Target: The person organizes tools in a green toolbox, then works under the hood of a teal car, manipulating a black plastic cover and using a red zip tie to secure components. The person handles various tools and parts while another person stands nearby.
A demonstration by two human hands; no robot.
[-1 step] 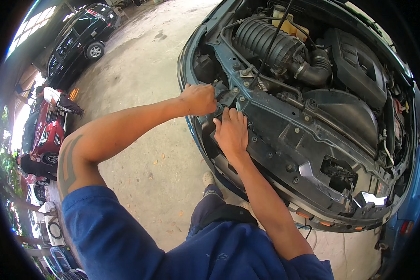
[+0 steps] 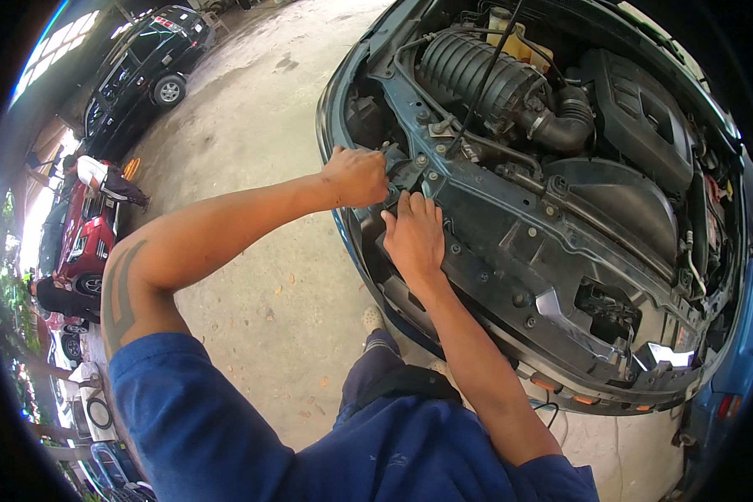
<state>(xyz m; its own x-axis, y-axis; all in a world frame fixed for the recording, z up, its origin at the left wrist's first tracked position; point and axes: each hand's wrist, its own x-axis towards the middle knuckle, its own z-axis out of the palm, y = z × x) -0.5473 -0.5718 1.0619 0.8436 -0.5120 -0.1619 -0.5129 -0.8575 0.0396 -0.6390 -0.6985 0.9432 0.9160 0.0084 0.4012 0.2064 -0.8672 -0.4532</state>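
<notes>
Cover (image 2: pixel 487 249) — right hand (image 2: pixel 417 243) at left end, fingers (image 2: pixel 419 211) extended; left hand (image 2: pixel 356 177) curled, grip hidden from us — slipping could graze both.

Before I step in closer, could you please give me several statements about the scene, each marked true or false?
1. The left hand is curled near a front corner of the blue car. True.
2. The right hand grips the ribbed black duct. False: the right hand is at the black front panel, apart from the duct.
3. A thin dark rod slants across the engine area. True.
4. The person's sleeves are white. False: the sleeves are blue.
5. A black vehicle stands at the picture's upper left. True.
</notes>
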